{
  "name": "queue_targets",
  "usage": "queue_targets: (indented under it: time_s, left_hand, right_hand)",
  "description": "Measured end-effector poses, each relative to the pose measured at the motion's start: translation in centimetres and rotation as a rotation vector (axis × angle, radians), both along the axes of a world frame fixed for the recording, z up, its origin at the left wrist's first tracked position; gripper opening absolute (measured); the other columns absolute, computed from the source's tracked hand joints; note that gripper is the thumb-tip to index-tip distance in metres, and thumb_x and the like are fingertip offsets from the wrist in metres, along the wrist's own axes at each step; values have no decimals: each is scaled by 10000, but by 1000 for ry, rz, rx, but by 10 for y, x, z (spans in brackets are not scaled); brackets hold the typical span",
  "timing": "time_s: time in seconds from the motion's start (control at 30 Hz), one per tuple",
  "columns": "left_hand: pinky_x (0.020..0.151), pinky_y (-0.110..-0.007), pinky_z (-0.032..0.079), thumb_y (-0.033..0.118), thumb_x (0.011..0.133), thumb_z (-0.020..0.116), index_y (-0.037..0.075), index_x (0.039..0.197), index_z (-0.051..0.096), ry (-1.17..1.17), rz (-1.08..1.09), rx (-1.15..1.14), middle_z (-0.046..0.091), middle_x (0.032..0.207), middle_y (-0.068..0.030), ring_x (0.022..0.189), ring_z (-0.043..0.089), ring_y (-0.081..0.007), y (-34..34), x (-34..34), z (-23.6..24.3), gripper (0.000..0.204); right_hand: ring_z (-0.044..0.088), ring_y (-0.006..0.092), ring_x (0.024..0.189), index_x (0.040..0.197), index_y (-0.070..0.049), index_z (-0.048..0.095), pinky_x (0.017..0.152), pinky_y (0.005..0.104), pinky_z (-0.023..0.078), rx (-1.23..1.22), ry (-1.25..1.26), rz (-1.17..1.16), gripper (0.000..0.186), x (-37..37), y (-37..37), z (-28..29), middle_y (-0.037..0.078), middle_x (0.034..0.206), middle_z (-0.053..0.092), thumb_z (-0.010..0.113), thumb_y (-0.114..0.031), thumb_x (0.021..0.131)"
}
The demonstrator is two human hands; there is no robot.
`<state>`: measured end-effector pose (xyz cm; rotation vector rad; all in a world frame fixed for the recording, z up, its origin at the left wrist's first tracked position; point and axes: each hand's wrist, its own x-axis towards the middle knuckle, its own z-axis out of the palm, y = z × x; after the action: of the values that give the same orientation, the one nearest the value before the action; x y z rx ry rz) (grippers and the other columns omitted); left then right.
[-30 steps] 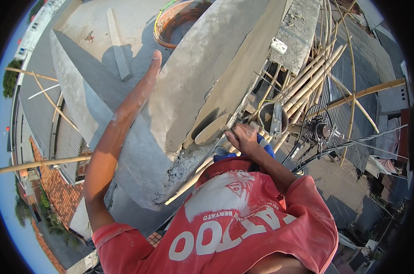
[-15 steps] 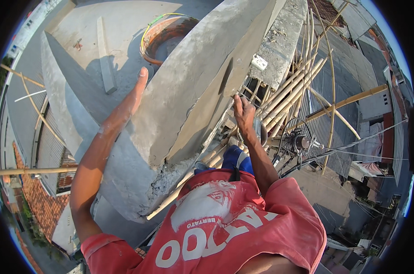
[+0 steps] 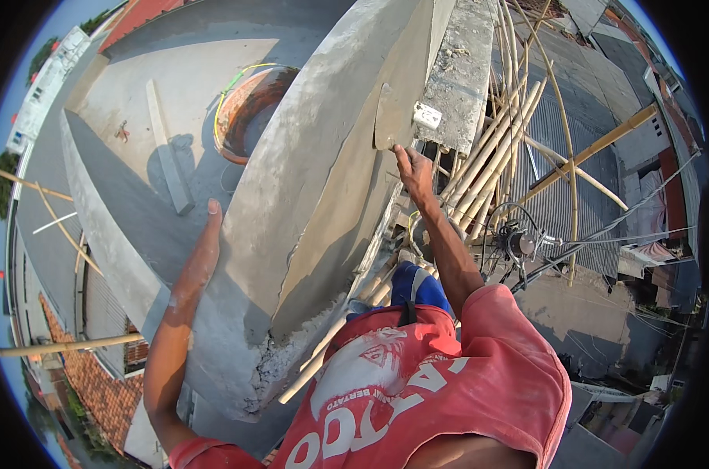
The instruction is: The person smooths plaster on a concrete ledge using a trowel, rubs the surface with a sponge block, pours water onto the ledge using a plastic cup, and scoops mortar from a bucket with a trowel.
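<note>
1. The trowel is at the upper part of the wall, its rounded blade lying over the brown-grey plaster; whether it presses there, one cannot tell exactly.
2. The person's hands are well apart. The right hand is closed around the handle of the trowel, near the blade. The left hand is by the other side of the wall, with the thumb stretched; its remaining fingers are hidden, so one cannot tell what they grip.
3. The trowel is probably light, with a thin and rather stiff blade. The handle seems the proper place to hold, because the blade's edge may be sharp or slippery from wet mortar.
4. The plaster looks damp and soft, so it would likely take marks easily from a fingertip.
5. The wall seems heavy and firm, good for leaning upon, but its broken lower end looks crumbly and is a poor handhold.
</note>
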<state>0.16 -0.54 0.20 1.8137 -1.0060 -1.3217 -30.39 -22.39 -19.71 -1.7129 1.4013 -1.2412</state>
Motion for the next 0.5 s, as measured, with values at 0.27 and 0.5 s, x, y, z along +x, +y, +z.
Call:
queue_targets:
  time_s: [0.27,0.5]
  left_hand:
    - [1060,-342,247,598,938,205,-27,1337,400,-260,85,98,417,1352,-203,1257,379,-271,24,21,-11,767]
    - [1050,-349,254,553,958,191,-37,1313,429,-280,111,-73,465,1318,-183,1223,413,-291,22,3,1,729]
  right_hand:
    - [534,370,531,658,-14,538,482,417,404,-266,81,294,385,9,26,23,191,572,514,560,-314,898]
    - [507,394,494,742,18,599,473,427,401,-59,97,-58,479,-27,-108,12,216,528,500,504,-420,910]
